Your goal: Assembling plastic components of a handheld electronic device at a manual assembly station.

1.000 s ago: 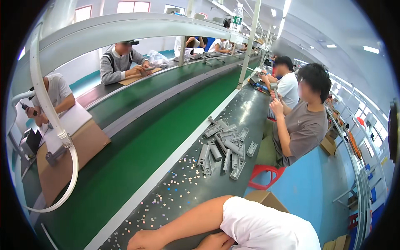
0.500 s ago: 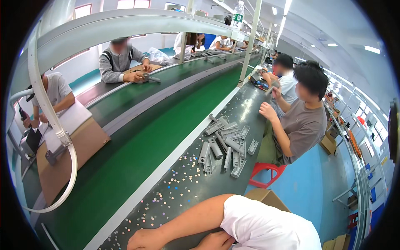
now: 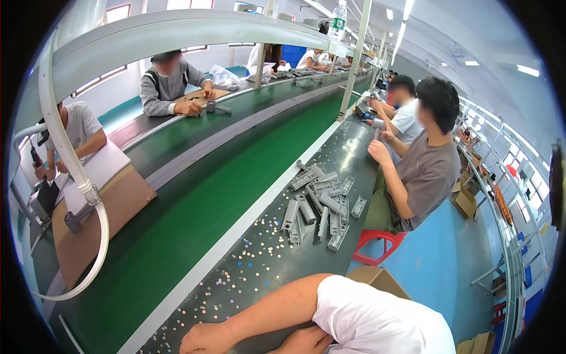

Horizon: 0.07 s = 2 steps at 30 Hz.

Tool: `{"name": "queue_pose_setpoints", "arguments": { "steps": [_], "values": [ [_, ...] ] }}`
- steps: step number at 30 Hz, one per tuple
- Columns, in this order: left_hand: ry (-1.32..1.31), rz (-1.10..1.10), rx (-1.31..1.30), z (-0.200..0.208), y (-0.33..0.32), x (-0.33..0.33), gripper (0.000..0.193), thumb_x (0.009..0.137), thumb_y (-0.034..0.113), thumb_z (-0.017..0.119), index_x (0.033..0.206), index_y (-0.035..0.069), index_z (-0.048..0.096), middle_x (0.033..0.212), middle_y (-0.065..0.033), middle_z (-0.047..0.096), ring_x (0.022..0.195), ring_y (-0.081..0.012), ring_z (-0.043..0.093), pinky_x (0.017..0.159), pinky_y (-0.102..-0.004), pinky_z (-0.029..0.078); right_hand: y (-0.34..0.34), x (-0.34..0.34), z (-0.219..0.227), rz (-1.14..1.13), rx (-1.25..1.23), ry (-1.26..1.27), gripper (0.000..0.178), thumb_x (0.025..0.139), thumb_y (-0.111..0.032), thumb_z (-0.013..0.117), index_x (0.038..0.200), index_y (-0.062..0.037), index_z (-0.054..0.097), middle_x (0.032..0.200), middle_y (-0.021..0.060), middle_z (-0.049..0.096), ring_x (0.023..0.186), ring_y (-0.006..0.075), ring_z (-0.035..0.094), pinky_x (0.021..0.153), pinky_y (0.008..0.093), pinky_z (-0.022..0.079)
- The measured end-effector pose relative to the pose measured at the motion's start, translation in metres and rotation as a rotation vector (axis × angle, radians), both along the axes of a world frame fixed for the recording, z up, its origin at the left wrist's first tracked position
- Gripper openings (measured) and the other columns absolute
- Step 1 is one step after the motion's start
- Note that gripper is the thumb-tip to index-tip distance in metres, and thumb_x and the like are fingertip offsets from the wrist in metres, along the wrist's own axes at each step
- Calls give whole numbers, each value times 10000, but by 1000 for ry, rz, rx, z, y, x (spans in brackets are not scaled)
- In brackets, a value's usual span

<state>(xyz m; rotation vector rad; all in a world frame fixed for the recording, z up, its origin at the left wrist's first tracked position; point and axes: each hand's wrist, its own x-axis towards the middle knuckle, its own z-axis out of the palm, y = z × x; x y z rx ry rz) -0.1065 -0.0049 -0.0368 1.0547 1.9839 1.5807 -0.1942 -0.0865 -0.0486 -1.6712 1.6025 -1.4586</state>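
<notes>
My right forearm, in a white sleeve, reaches leftward over the dark bench along the lower edge. My right hand point(image 3: 206, 338) rests at its end, knuckles bent, with its fingers cut off or turned under, out of sight. Under that forearm shows part of my left hand point(image 3: 302, 341), close to the white sleeve point(image 3: 371, 315). Its fingertips are hidden, and I see nothing held by either hand. Small pale and coloured round dots point(image 3: 247, 259) lie scattered beyond my right hand. Farther along the bench is a loose heap of grey trough-shaped plastic parts point(image 3: 324, 203).
A green conveyor belt point(image 3: 194, 230) runs beside the bench. A co-worker in a brown shirt point(image 3: 427, 171) sits on a red stool point(image 3: 377, 246), holding a grey part point(image 3: 378, 125). Across the belt sits a person in a grey jacket point(image 3: 162, 88). A cardboard box point(image 3: 380, 280) stands behind my arm.
My arms have stayed put. The co-worker in brown has turned the head and lowered the grey part slightly. Across the belt, the person in grey has shifted a hand beside a grey part.
</notes>
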Motion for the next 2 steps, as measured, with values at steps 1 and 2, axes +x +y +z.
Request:
{"name": "queue_pose_setpoints", "arguments": {
  "steps": [1,2],
  "values": [
    [-7,-1,-5,0,0,0,194,854,156,603,967,9,661,925,-222,663,861,-405,639,774,-455,517,0,0,0,4,-1,0,115,817,-85,550,876,-6,610,803,155,632,796,345,620,697,433,486],
    [-7,-1,-5,0,0,0,194,854,156,603,967,9,661,925,-222,663,861,-405,639,774,-455,517,0,0,0,4,-1,0,115,817,-85,550,876,-6,610,803,155,632,796,345,620,697,433,486]
  ]
}}
